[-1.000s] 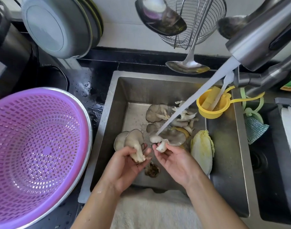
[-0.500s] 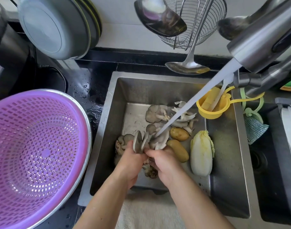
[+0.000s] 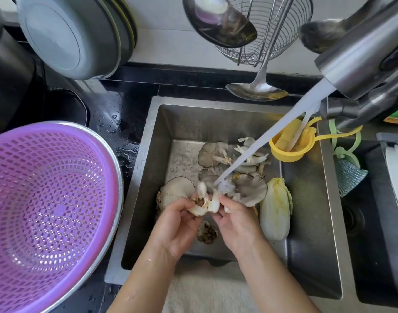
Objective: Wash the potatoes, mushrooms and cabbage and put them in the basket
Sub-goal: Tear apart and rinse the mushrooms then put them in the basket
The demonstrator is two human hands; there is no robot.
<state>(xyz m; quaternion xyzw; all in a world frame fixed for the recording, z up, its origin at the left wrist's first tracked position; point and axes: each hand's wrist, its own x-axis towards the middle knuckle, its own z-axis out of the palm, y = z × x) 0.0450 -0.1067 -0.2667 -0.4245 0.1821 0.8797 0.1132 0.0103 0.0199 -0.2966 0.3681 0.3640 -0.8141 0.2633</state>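
Both forearms reach in from bottom edge, converging twd centre. Left hand [image 3: 177, 224] palm-up-ish, fingers curled, thumb on top, pinching. Right hand [image 3: 236, 224] back to camera, fingers curled inward, tips close to left's. Hands nearly touching at fingertips, wrists apart, skin wet.

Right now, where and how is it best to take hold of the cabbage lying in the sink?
Probably grip the cabbage around its thick white lower half, coming from above with fingers across its width. It lies lengthwise along the sink floor, leafy tip pointing away; the base looks firmer than the leaves.
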